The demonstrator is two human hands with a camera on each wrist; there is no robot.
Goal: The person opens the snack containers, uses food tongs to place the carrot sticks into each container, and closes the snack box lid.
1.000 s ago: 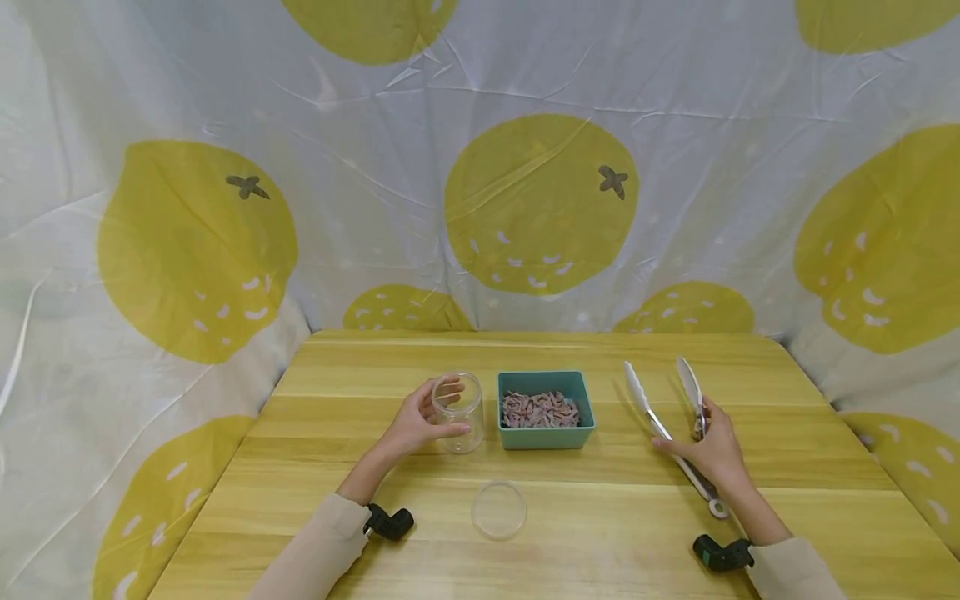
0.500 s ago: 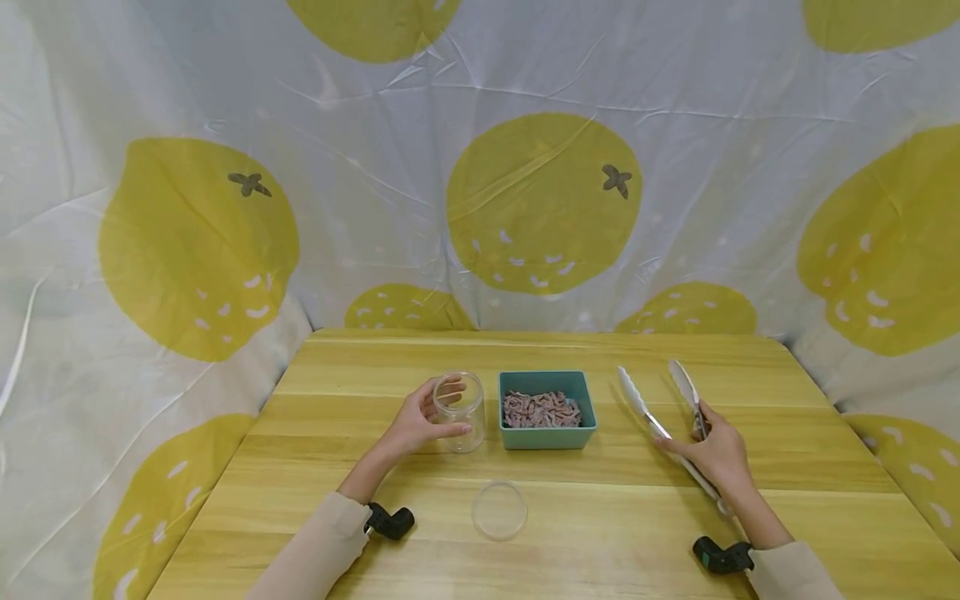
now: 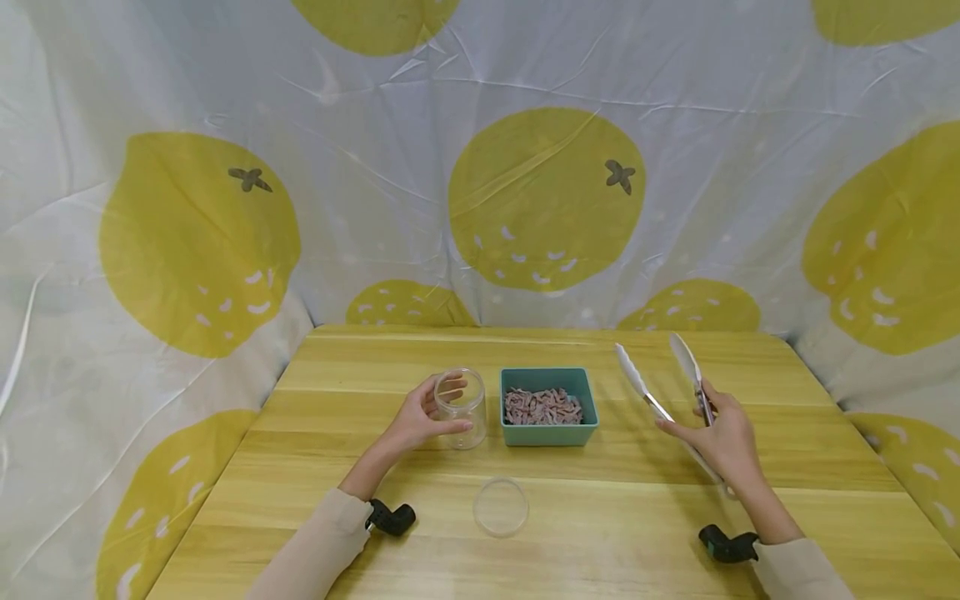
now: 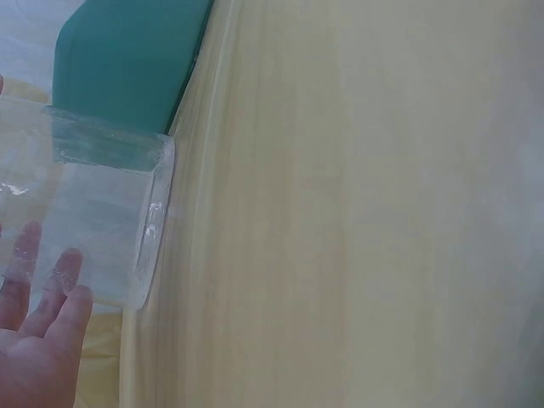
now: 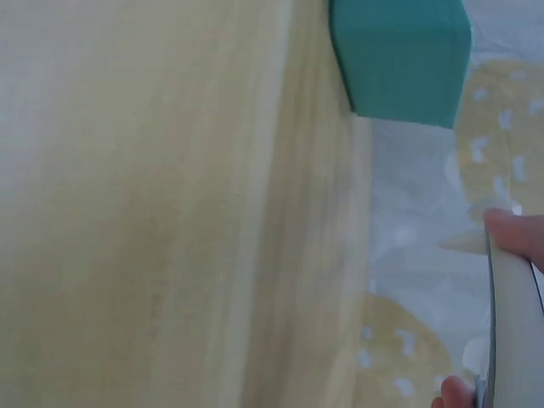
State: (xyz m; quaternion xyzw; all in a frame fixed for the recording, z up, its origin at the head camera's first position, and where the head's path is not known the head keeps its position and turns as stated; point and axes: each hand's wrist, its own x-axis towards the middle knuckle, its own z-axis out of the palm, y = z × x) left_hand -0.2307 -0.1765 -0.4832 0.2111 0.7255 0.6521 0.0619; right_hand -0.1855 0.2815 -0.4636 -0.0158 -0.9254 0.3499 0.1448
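My left hand (image 3: 412, 421) holds a clear, wide-mouthed jar (image 3: 465, 423) that stands upright on the table, its thumb on the near side and fingers round the back. In the left wrist view, fingertips show behind the jar's transparent wall (image 4: 98, 221). With my right hand (image 3: 729, 437) I grip a pair of kitchen tongs (image 3: 636, 373), thumb on one arm and fingers on the other; their tips are spread apart with nothing between. Between the hands sits a teal rectangular box (image 3: 550, 436) with a pile of pinkish-grey strips (image 3: 542, 407) inside.
A clear round disc, like a jar lid (image 3: 501, 507), lies on the wooden table (image 3: 592, 533) in front of the jar and box. Behind and at both sides hangs a lemon-print cloth (image 3: 375, 183), close to the table's edges.
My right hand has raised the tongs a little, shifting their tips slightly left; the handle end has lifted and turned behind the wrist. My left hand has stayed at the jar.
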